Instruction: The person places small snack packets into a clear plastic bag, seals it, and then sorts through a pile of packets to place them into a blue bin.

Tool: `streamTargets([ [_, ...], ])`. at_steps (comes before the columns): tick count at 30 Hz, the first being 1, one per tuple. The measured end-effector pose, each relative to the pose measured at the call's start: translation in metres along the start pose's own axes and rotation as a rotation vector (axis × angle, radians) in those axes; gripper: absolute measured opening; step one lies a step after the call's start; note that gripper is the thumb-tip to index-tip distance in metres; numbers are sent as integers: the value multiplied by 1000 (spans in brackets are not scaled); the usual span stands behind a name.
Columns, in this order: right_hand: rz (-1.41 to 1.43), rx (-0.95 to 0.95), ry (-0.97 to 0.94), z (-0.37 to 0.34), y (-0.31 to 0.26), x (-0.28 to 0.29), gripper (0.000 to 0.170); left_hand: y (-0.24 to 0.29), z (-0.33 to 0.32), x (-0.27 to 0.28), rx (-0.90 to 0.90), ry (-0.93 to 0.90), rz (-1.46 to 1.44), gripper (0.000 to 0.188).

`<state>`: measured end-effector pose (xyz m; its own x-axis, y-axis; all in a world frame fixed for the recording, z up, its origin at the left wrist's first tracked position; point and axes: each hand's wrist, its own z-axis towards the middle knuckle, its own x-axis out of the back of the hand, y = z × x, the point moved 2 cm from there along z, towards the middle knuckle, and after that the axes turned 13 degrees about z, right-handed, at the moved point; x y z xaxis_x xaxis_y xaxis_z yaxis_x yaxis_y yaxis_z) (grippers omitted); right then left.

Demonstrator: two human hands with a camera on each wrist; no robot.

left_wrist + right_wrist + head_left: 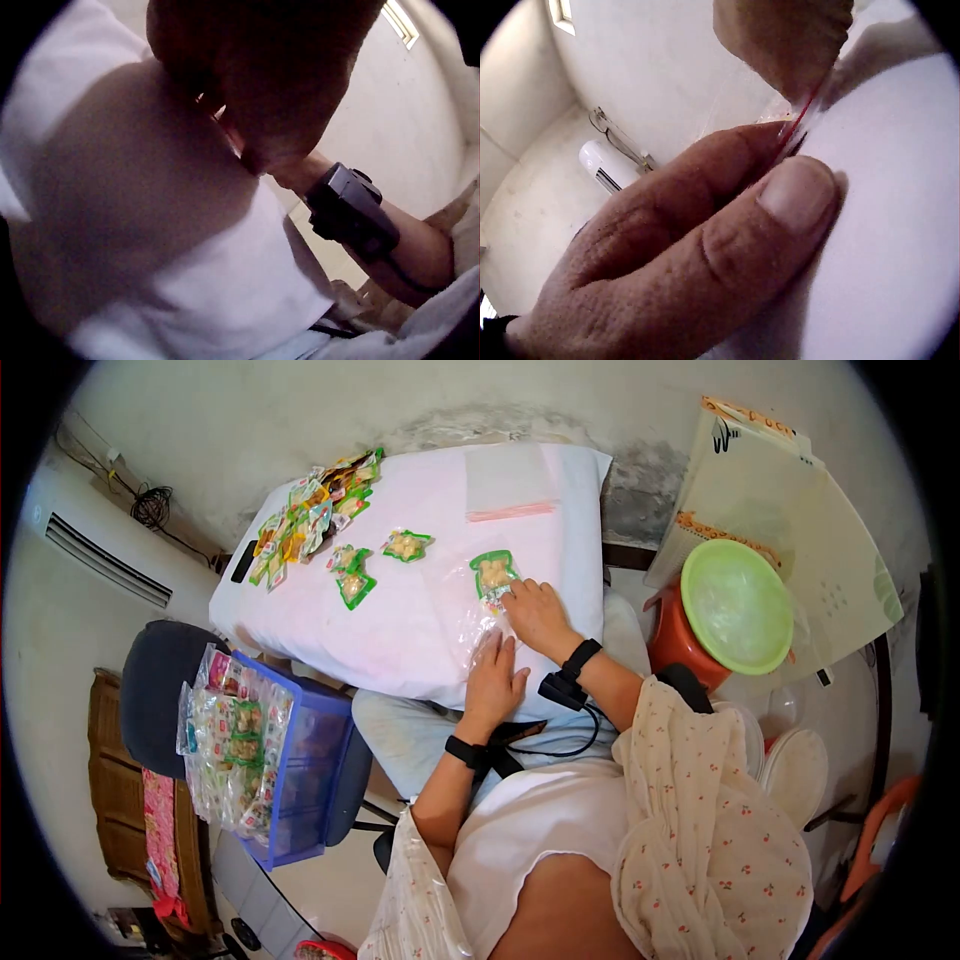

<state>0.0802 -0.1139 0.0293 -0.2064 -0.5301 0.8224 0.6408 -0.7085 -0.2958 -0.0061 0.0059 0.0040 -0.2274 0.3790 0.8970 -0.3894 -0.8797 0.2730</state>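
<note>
Right hand: the right hand (pixel 541 618) lies on the near end of a green-edged packet (pixel 494 573); in the right wrist view its thumb and forefinger sit either side of a red strip (pixel 799 124), though whether they pinch it cannot be told.
Left hand: the left hand (pixel 491 682) rests nearer, its fingers extended onto a clear bag (pixel 483 625) and its thumb held apart.
Packet at the bag: right of centre on the white cloth (pixel 400 635); whether wholly inside the bag cannot be told.
Bagging: apparently midway on this piece, with packet and bag together and the red-edged mouth seemingly being handled.
Done: bagged packets (pixel 243 745) pile in the blue crate (pixel 317 775) at the left, probably finished pieces.
Left, loose: a single packet (pixel 408 546) and a touching pair (pixel 354 590) lie left of the hands.
Left, heap: a many-coloured heap of packets (pixel 305 530) at the far left suggests plenty remains.
Bags in reserve: a stack of flat bags (pixel 507 480) lies on the far right, apparently unused.
</note>
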Motion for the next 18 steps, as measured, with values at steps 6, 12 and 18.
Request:
streamTargets([
  [6,-38,-29,126,11,5,-4,3,1,1,0,-43,-5,52,54],
  [12,-36,-47,150,15,11,-12,2,2,2,0,-35,-31,79,54],
  [18,-6,-31,193,17,21,-19,2,-2,6,-1,-51,-18,91,54],
])
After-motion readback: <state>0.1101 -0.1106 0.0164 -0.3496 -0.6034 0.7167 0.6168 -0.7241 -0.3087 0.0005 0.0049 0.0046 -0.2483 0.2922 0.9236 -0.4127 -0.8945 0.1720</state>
